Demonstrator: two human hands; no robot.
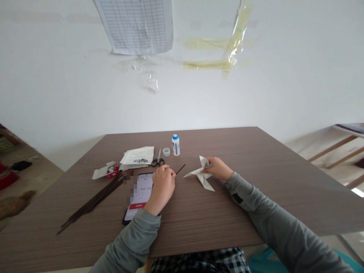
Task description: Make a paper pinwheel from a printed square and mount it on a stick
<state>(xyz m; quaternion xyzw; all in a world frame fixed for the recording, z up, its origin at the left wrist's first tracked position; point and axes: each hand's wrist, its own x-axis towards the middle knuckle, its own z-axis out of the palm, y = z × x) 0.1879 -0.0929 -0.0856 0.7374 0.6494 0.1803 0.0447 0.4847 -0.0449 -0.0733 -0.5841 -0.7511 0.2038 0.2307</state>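
Note:
My right hand (218, 168) pinches a folded paper pinwheel (203, 173) by its right side, above the table. The pinwheel has several pointed blades of printed paper. My left hand (165, 184) is closed around a thin dark stick (181, 169), whose tip points up and right toward the pinwheel; a small gap separates the two. Beneath and left of my left hand lies a phone (141, 193) with a timer on its screen. Several more dark sticks (93, 199) lie in a bundle to the left of the phone.
A white bottle with a blue cap (176, 146) stands at the back, beside a small clear cup (166, 152). Scissors (158, 159) lie next to stacked paper sheets (138, 156). An open red and white box (112, 170) holds small pieces. A wall rises behind the table (227, 144).

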